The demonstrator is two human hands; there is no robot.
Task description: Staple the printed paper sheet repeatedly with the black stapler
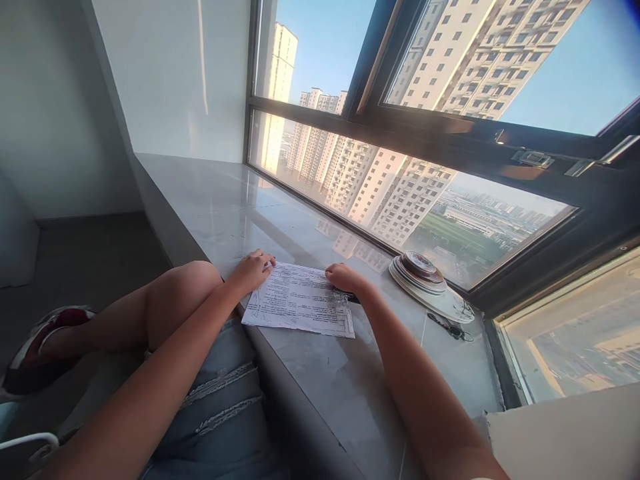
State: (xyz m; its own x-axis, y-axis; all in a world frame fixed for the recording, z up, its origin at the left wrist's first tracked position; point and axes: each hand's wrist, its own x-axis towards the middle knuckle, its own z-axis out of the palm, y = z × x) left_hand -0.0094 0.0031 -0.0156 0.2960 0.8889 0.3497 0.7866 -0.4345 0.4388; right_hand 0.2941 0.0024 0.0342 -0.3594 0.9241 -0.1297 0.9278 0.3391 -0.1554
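Note:
A printed sheet of paper with handwritten marks lies on the grey window sill, one corner at the sill's front edge. On the sheet's upper left corner rests my left hand, its fingers apart and nothing gripped between them. At the upper right corner is my right hand, its fingers curled together; what they hold, if anything, is hidden. A dark thin object shows partly under my right wrist, beside the paper.
Stacked plates or round lids stand by the window at the right. Keys with a dark fob lie in front of them. The window frame bounds the sill; my bent knee is beside its front edge.

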